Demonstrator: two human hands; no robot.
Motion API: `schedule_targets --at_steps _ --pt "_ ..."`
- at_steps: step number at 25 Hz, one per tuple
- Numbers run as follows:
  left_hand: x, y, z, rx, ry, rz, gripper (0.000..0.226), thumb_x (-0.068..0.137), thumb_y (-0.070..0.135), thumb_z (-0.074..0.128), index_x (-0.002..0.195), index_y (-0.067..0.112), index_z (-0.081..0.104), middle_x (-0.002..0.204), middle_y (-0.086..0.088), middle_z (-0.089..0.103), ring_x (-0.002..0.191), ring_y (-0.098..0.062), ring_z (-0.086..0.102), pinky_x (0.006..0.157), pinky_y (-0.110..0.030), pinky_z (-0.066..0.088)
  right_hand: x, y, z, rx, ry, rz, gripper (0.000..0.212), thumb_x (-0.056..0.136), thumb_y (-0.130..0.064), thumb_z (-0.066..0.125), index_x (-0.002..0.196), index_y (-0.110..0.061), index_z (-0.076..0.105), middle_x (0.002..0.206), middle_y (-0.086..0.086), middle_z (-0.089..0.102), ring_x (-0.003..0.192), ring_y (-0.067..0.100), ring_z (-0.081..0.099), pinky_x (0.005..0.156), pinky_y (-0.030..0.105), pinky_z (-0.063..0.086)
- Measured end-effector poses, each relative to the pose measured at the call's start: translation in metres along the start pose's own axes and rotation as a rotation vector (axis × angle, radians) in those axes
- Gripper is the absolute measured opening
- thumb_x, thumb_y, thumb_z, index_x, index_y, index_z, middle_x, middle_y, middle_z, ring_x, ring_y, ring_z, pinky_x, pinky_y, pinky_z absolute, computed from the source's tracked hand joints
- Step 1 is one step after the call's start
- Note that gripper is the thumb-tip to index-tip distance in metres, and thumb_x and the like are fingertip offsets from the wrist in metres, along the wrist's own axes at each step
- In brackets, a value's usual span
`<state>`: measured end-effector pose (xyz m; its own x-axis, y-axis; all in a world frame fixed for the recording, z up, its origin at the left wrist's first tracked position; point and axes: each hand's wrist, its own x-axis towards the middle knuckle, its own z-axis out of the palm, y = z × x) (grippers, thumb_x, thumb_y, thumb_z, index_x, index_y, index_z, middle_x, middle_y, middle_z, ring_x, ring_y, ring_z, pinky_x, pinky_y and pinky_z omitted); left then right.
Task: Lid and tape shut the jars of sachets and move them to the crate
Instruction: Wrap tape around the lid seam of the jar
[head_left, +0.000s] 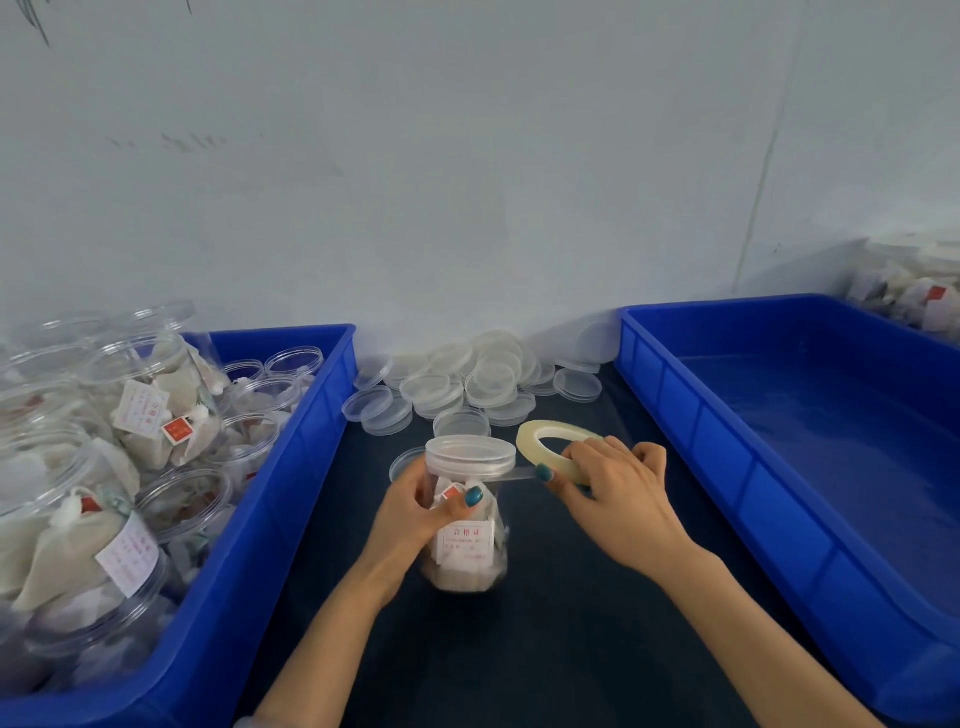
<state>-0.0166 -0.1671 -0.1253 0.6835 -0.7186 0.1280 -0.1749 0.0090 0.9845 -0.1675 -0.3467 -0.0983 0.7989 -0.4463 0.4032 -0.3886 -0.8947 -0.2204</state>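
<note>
Clear plastic jar (467, 540) of sachets, lidded, is stood at centre of bench (571, 639) | step: seam under lid (470, 453) being taped | left grip (415, 512) curled round jar; right grip (615, 491) curled round tape roll (556, 451), strip (522, 474) drawn to lid | next, judged: jar turned, strip wrapped round, torn off

Blue crates (675, 395); dark table (571, 597); clear lids (488, 379); yellowish tape roll (535, 441); teal nails (474, 497); red sachet tags (176, 430).

Forearms angled inward — left grip (415, 512) curled round jar (467, 551), thumb across front; right grip (613, 483) pinches tape roll (525, 446).
</note>
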Motion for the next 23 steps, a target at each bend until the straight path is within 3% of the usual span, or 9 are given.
schedule_targets --at_steps 4,8,10,13,16,18,20,21,23 --pt "-0.004 -0.001 0.0 -0.106 -0.017 -0.063 0.092 0.037 0.069 0.085 0.116 0.029 0.061 0.108 0.008 0.074 0.107 -0.017 0.069 0.088 -0.037 0.055 0.003 0.0 -0.003 0.069 -0.054 0.021 0.064 0.087 -0.074 0.017 0.076 -0.021 0.051 0.075 -0.006 0.054 0.077 0.007 0.046 0.08 0.033 0.021" --pt "-0.007 0.002 0.002 -0.171 -0.07 -0.038 0.099 0.036 0.076 0.084 0.12 0.031 0.059 0.111 0.006 0.073 0.105 -0.015 0.07 0.076 -0.027 0.058 0.006 -0.001 -0.005 0.112 -0.084 0.034 0.059 0.087 -0.074 0.02 0.079 -0.025 0.051 0.076 -0.006 0.057 0.079 0.006 0.048 0.081 0.034 0.023" --pt "-0.01 0.004 0.005 -0.22 -0.085 -0.03 0.098 0.039 0.073 0.086 0.124 0.032 0.056 0.112 0.007 0.072 0.106 -0.016 0.07 0.075 -0.026 0.058 0.005 -0.005 -0.007 0.162 -0.132 0.042 0.052 0.088 -0.075 0.024 0.091 -0.032 0.053 0.077 -0.011 0.057 0.083 0.002 0.049 0.082 0.033 0.02" --pt "-0.012 0.005 0.008 -0.273 -0.094 -0.019 0.106 0.043 0.069 0.086 0.133 0.028 0.049 0.118 0.005 0.071 0.11 -0.019 0.068 0.077 -0.028 0.058 0.009 -0.009 -0.013 0.288 -0.263 0.06 0.068 0.075 -0.083 0.016 0.117 -0.043 0.053 0.086 -0.014 0.064 0.095 -0.002 0.052 0.085 0.03 0.015" --pt "-0.014 0.004 0.005 -0.304 -0.139 -0.016 0.103 0.047 0.069 0.086 0.133 0.026 0.049 0.118 0.003 0.071 0.111 -0.021 0.068 0.079 -0.028 0.058 0.012 -0.006 -0.02 0.401 -0.468 0.055 0.078 0.075 -0.083 0.023 0.142 -0.049 0.042 0.124 -0.02 0.064 0.124 0.003 0.049 0.103 0.03 0.01" --pt "-0.016 0.004 0.003 -0.346 -0.193 -0.059 0.1 0.048 0.067 0.087 0.131 0.024 0.052 0.117 -0.001 0.072 0.109 -0.021 0.069 0.079 -0.028 0.058 0.009 -0.006 -0.024 0.575 -0.595 0.013 0.072 0.08 -0.079 0.034 0.146 -0.051 0.035 0.126 -0.03 0.06 0.119 -0.002 0.054 0.116 0.035 0.022" --pt "-0.016 0.001 0.003 -0.422 -0.239 -0.162 0.101 0.049 0.063 0.089 0.132 0.015 0.057 0.121 -0.014 0.07 0.111 -0.029 0.068 0.082 -0.034 0.058 0.005 -0.01 -0.027 0.787 -0.657 -0.049 0.05 0.087 -0.067 0.044 0.136 -0.058 0.042 0.092 -0.039 0.063 0.082 -0.012 0.059 0.084 0.014 0.046" --pt "-0.018 0.0 0.004 -0.444 -0.245 -0.201 0.099 0.048 0.062 0.09 0.129 0.013 0.061 0.122 -0.018 0.069 0.112 -0.032 0.067 0.083 -0.036 0.058 0.004 -0.012 -0.028 0.851 -0.654 -0.067 0.04 0.088 -0.063 0.046 0.128 -0.063 0.047 0.078 -0.036 0.061 0.067 -0.01 0.055 0.066 0.009 0.043" --pt "-0.019 0.0 0.007 -0.42 -0.243 -0.232 0.096 0.047 0.065 0.09 0.126 0.016 0.065 0.122 -0.016 0.07 0.111 -0.029 0.068 0.083 -0.035 0.058 0.002 -0.013 -0.03 0.912 -0.629 -0.074 0.034 0.089 -0.058 0.05 0.122 -0.062 0.055 0.068 -0.032 0.06 0.057 -0.006 0.048 0.054 0.01 0.037"
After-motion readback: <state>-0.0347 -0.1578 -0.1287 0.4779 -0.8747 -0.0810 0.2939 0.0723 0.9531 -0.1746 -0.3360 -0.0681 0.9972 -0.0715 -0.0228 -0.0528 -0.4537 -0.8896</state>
